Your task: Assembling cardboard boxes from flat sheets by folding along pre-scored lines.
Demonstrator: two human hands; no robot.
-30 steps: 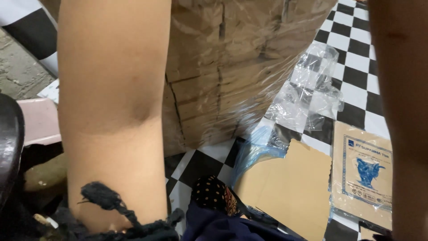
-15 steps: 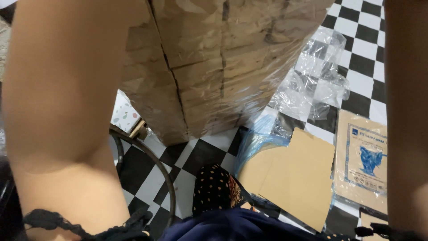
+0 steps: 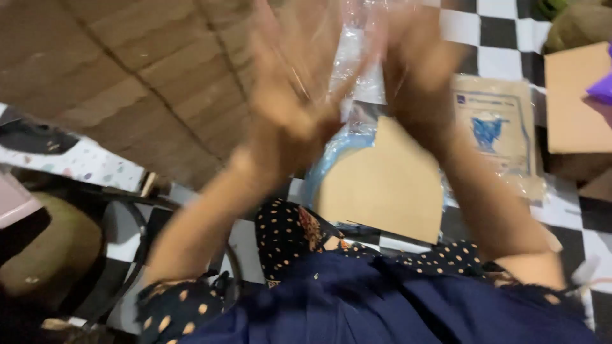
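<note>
Both hands are raised in front of me and blurred by motion. My left hand (image 3: 296, 95) has its fingers spread, just in front of a big cardboard box wrapped in clear film (image 3: 121, 76). My right hand (image 3: 417, 70) is a little to the right, its fingers smeared. Crumpled clear plastic (image 3: 357, 60) shows between the two hands; whether either hand grips it cannot be told. Below the hands a flat piece of cardboard (image 3: 389, 185) lies on the floor over a blue plastic bag (image 3: 322, 169).
A brown packet with a blue print (image 3: 494, 124) lies on the black-and-white checkered floor (image 3: 590, 223). More cardboard (image 3: 574, 102) and a purple thing (image 3: 602, 89) are at the right. Dark blue cloth (image 3: 395, 306) and dotted fabric (image 3: 287, 229) cover my lap. A dark metal frame (image 3: 143, 242) stands left.
The view has swung left and down. My forearms, earlier close at the frame's sides, have drawn back; both hands are now in sight, moving fast near the clear plastic.
</note>
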